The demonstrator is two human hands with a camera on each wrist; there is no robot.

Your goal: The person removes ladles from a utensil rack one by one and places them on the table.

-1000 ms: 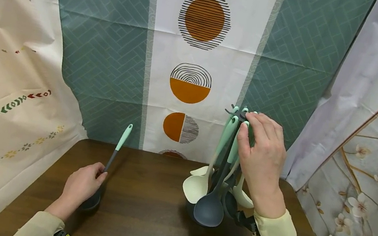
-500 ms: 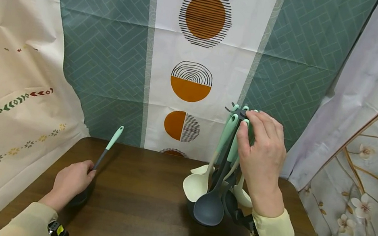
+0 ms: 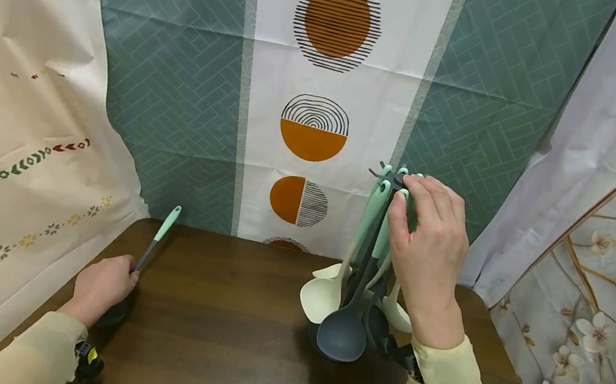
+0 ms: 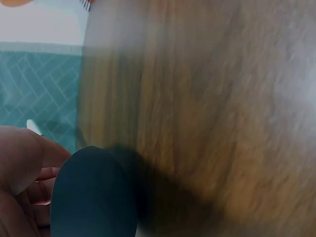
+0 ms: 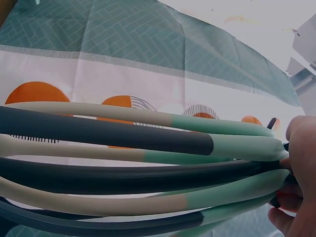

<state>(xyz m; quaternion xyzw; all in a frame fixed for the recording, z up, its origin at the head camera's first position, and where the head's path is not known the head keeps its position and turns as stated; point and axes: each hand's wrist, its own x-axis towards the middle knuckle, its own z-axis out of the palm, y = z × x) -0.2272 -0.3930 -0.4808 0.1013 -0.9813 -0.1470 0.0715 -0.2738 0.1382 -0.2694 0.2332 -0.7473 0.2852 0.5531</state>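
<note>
At the table's left side, my left hand (image 3: 101, 287) grips the shaft of a dark grey cooking spoon (image 3: 146, 254) with a mint-green handle. The handle slants up to the back right; the spoon's rounded dark head (image 4: 94, 192) fills the lower left of the left wrist view. My right hand (image 3: 430, 257) holds the hooked top of a dark utensil stand (image 3: 396, 180) at the right, thumb and fingers around it. From it hang a dark ladle (image 3: 342, 335), a cream ladle (image 3: 320, 299) and several other mint-handled utensils. The right fingertips are partly hidden behind the handle ends.
The brown wooden table (image 3: 224, 312) stretches between the two hands. A patterned green-and-white cloth (image 3: 323, 88) hangs behind it, with a cream cloth (image 3: 15, 108) at the left and a floral one (image 3: 600, 315) at the right.
My left hand has moved left with the cooking spoon in its grip. The right hand stays on top of the stand. The head view has tilted slightly.
</note>
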